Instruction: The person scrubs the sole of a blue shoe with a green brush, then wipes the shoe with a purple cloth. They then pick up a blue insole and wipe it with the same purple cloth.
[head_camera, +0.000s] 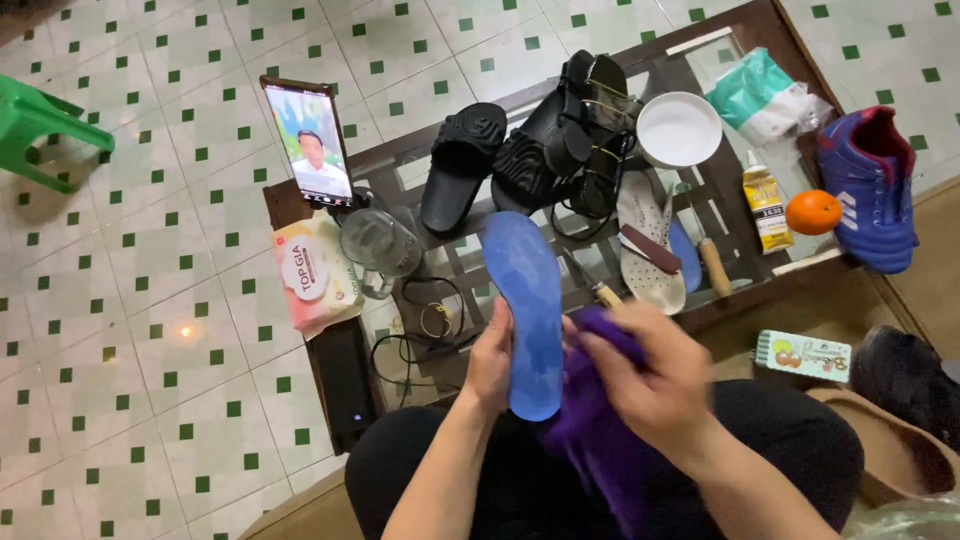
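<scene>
A blue shoe insole (526, 300) stands upright over my lap, its toe end pointing away from me. My left hand (490, 362) grips its lower left edge. My right hand (655, 375) is bunched around a purple cloth (597, 425) and presses it against the insole's right side. The cloth hangs down over my black trousers.
A low glass table (470, 270) holds a propped phone (310, 140), a clear mug (380, 245), black slides (462, 165), strappy sandals (595, 130), a white bowl (678, 128), a white insole (648, 245), a glue bottle (766, 205), an orange (812, 212) and a blue football boot (868, 190). A wipes pack (315, 272) lies at left.
</scene>
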